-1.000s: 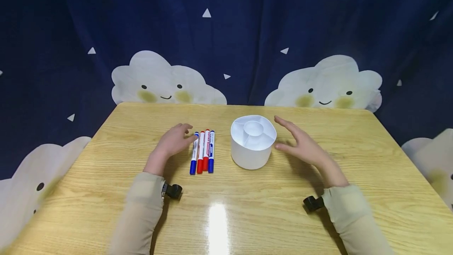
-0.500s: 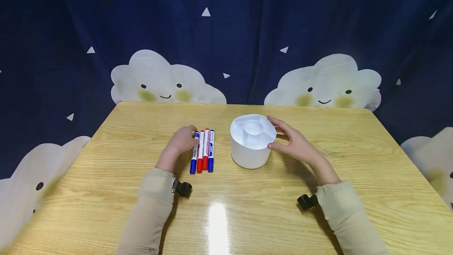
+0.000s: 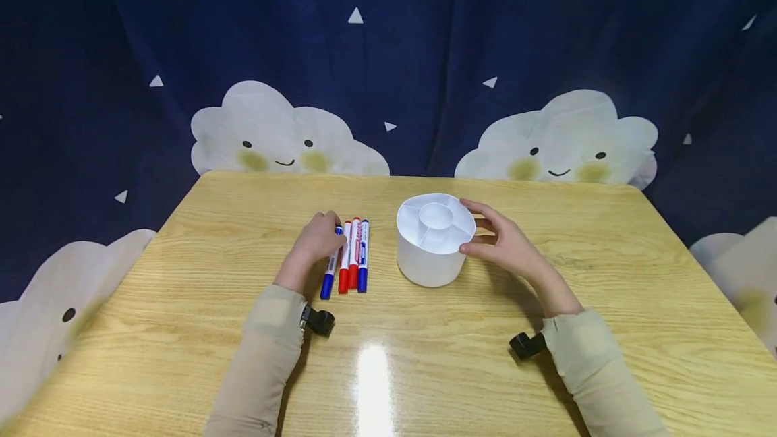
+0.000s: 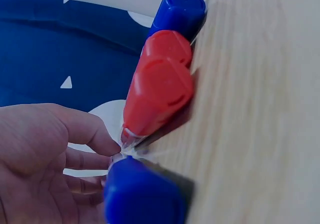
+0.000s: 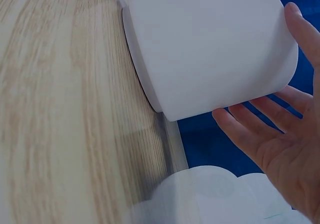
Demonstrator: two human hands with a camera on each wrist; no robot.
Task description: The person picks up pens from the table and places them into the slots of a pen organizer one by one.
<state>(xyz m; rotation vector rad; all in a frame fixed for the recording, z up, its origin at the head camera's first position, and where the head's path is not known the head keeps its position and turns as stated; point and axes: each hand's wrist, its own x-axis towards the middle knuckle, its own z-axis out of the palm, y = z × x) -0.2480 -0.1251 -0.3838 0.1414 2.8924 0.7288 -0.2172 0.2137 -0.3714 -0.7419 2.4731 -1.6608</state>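
Sleeves of pale, softly creased cloth come nearest, a black wrist camera at each cuff, over a wood-grain desk glossy enough to throw back light. Beyond them, the person's left hand pinches the outermost blue marker, thumb and fingers clamped on its slim white barrel. Its cap end is angled away from the row; whether it is off the desk cannot be told. The pinch seems best kept firm and away from the cap, with the marker eased sideways before rising, since a smooth round barrel could roll or nudge its neighbours. Those are two red markers, close together, then a second blue marker; their caps look like hard plastic with blunt, rounded ends.

To the right stands a white round-cornered organizer, upright, its wall smooth and matte, thin dividers radiating from a central round cup. The right hand holds its right side, thumb and fingers set wide apart around the wall; light, even pressure should steady it without tipping.

Farthest back hangs a navy curtain, gently folded, printed with white triangles and puffy, smiling clouds.
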